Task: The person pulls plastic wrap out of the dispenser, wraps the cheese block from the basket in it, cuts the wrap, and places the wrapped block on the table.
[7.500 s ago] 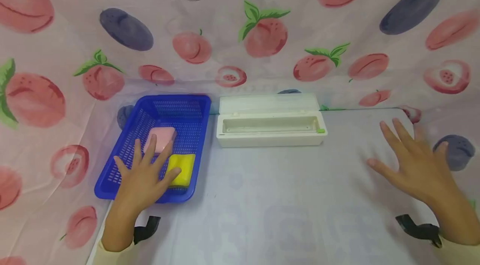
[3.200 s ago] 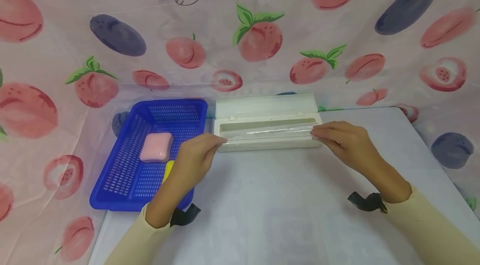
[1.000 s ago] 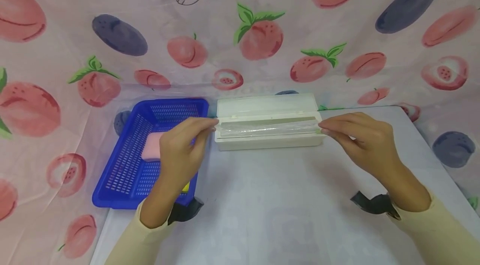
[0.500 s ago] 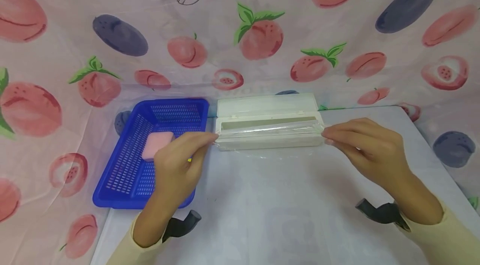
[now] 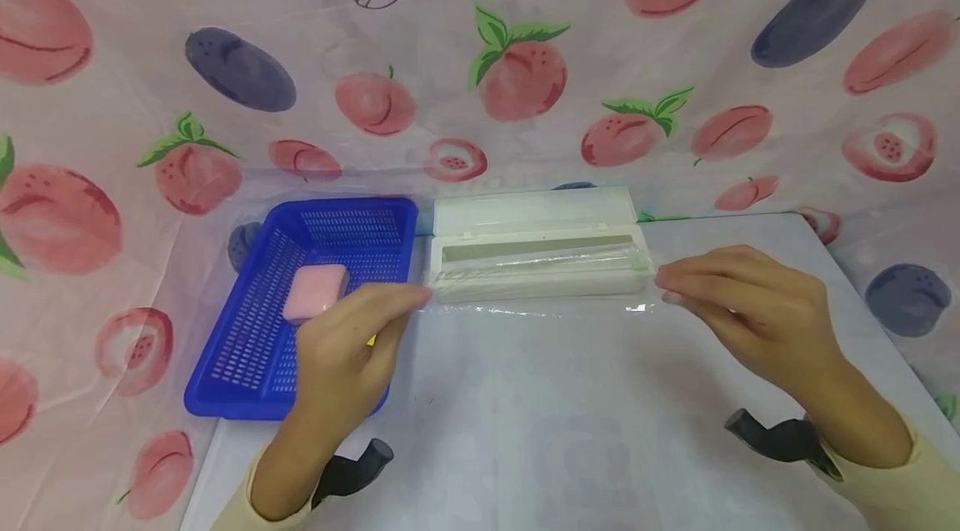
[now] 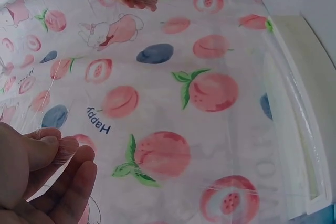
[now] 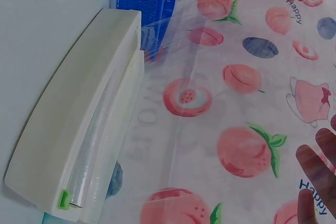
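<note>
A clear sheet of cling film [image 5: 558, 308] stretches from a long white dispenser box [image 5: 639, 241] towards me, its front edge hanging just past the box. My left hand [image 5: 341, 348] pinches the film's left corner between thumb and fingers, as the left wrist view also shows. At the other corner, my right hand [image 5: 761, 310] pinches the film with thumb and fingertips. The box's lid [image 5: 532, 212] is up, and the film roll [image 7: 92, 145] lies in its trough. A green slider [image 7: 64, 200] sits at the box's right end.
Left of the box stands a blue plastic basket [image 5: 247, 331]. Inside it lie a pink block [image 5: 315, 292] and a yellow thing [image 5: 371, 340] mostly hidden behind my left hand. A fruit-patterned cloth [image 5: 525, 147] hangs behind the white tabletop [image 5: 562, 431].
My hands, spread at first, came to pinch the film at the box. Over the last second both have drawn it towards me and moved slightly apart. The box and basket stay put.
</note>
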A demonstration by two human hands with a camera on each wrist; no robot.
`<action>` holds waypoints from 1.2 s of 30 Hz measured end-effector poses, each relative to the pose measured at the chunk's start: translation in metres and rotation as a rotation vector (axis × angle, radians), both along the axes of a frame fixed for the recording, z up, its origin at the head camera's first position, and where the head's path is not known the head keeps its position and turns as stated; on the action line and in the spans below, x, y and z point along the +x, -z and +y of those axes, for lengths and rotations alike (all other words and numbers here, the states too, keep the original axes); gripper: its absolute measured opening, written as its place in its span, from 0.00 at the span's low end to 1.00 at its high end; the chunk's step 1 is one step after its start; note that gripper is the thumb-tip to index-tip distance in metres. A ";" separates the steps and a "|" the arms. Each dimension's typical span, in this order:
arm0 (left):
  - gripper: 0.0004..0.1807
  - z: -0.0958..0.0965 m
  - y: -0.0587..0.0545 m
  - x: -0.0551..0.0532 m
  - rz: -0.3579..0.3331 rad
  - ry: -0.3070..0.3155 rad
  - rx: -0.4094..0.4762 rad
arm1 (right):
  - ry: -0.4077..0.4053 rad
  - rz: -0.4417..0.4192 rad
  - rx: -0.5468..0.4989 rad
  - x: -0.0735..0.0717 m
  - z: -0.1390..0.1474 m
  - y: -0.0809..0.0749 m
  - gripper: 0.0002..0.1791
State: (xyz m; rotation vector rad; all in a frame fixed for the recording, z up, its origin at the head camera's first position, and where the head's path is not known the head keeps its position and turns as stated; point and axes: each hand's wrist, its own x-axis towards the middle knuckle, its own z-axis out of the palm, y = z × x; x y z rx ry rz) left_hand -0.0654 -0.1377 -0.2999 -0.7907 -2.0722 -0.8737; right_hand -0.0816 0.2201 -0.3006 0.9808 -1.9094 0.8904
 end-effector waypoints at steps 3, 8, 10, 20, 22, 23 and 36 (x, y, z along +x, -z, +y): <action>0.08 0.000 0.001 -0.001 -0.004 0.009 0.004 | 0.012 -0.026 0.016 -0.002 0.003 0.003 0.18; 0.09 0.002 0.004 -0.004 -0.044 0.020 -0.007 | 0.047 -0.064 0.059 -0.007 0.007 0.010 0.18; 0.09 0.003 0.005 -0.004 -0.067 0.017 -0.015 | 0.058 -0.075 0.081 -0.009 0.008 0.012 0.18; 0.09 0.003 -0.001 0.001 -0.034 -0.006 -0.006 | 0.030 -0.037 0.035 -0.001 0.002 0.005 0.18; 0.09 0.003 -0.002 0.004 -0.043 -0.006 -0.011 | 0.018 -0.031 0.033 0.003 0.000 0.003 0.18; 0.09 0.004 -0.002 0.005 -0.049 -0.005 -0.013 | 0.008 -0.026 0.030 0.004 -0.001 0.003 0.18; 0.07 -0.001 -0.002 0.022 -0.043 0.012 0.012 | -0.135 -0.009 -0.042 0.015 -0.003 -0.003 0.13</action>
